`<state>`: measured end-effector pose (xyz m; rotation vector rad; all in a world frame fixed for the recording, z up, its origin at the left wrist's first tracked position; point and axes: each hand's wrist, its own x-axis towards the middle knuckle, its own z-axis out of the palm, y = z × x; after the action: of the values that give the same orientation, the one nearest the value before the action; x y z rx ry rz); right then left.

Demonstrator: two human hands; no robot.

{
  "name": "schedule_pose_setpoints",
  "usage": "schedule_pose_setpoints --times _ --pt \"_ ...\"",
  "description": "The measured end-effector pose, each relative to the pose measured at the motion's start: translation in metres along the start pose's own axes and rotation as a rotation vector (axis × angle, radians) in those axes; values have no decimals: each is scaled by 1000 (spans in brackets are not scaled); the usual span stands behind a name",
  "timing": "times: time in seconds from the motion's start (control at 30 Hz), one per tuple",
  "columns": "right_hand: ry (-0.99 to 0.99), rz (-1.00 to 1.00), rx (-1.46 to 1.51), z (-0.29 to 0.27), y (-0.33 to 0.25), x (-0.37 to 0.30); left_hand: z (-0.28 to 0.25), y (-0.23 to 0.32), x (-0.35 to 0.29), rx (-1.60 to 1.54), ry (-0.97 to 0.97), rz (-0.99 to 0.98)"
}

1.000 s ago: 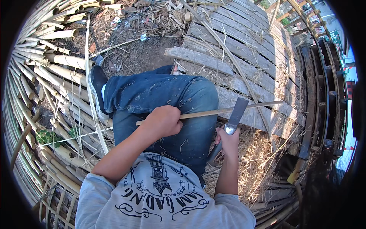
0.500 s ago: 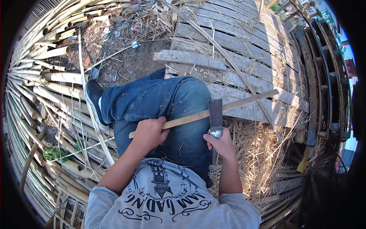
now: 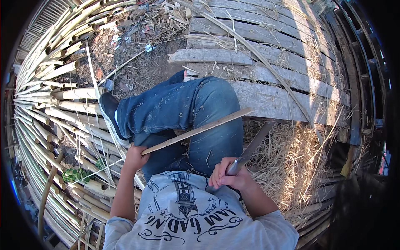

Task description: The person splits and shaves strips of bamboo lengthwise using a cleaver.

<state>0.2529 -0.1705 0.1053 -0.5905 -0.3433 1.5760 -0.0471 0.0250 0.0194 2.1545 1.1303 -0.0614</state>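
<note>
I sit with my jeans-clad legs crossed. My left hand (image 3: 135, 158) grips the near end of a flat bamboo strip (image 3: 198, 130) that lies slanted across my thigh, its far end pointing up to the right. My right hand (image 3: 228, 178) is closed on the handle of a long knife (image 3: 253, 146), whose dull grey blade points up and to the right, just clear of the strip and above the straw.
Many bamboo poles (image 3: 62, 106) are stacked along the left. Weathered wooden planks (image 3: 266, 71) form a platform ahead and to the right. Dry straw and shavings (image 3: 291, 166) pile up at my right. Bare dirt with litter (image 3: 137, 62) lies ahead.
My left hand has drawn the strip back toward me, so less of it sticks out to the right. The knife has come off the strip and now lies lower, slanted to the right.
</note>
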Motion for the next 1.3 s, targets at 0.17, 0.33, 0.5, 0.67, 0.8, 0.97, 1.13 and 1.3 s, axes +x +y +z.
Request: schedule_pose_setpoints --times 0.17,0.33,0.5,0.67,0.8,0.97,1.13,1.3 --pt "209 137 -77 -8 -22 12 15 -13 -1 58 133 -3" --pt "621 -124 -3 -37 -49 13 16 -5 -9 128 160 104" --pt "733 -78 -376 -43 -47 12 16 -13 -15 -52 119 122" --pt "686 -48 -435 -46 -43 22 15 -9 -17 -76 75 58" --pt "690 -31 -454 -47 -44 25 17 -10 -19 -102 83 81" --pt "677 -8 -433 -50 -46 24 17 -6 -18 -58 101 83" --pt "671 13 -393 -51 -48 27 15 -7 -18 -31 96 109" --pt "662 4 -376 -53 -48 28 11 0 -16 -42 144 123"
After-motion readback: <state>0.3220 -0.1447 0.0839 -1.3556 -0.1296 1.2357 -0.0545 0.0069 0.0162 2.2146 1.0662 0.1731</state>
